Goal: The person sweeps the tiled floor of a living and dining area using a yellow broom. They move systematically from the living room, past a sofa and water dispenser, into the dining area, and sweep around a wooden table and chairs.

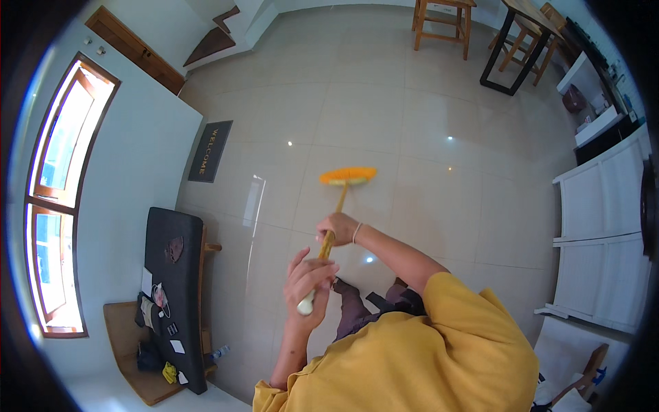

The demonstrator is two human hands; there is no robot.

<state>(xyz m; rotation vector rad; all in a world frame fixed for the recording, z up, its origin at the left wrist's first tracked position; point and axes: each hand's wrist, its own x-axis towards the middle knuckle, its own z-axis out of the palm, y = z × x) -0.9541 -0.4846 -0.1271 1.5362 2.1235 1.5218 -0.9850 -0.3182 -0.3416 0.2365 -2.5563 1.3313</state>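
A broom with a wooden-looking handle (324, 250) and an orange bristle head (348, 175) reaches out in front of me over the tiled floor. My right hand (337, 228), with a light band at the wrist, grips the handle partway along. Closer to my body, my left hand (310, 288) is loosely wrapped round the upper handle, its fingers partly extended. The handle's white end (306, 305) sticks out below that hand. Whether the bristles touch the floor is hard to tell.
Left stands a dark cushioned bench (175, 247) with small items on it, and a plastic bottle (220, 352) lies beside it. A dark doormat (210, 151) is by the wall. White cabinets (602, 206) line the right; a stool (444, 23) and a black-legged table (515, 51) stand ahead.
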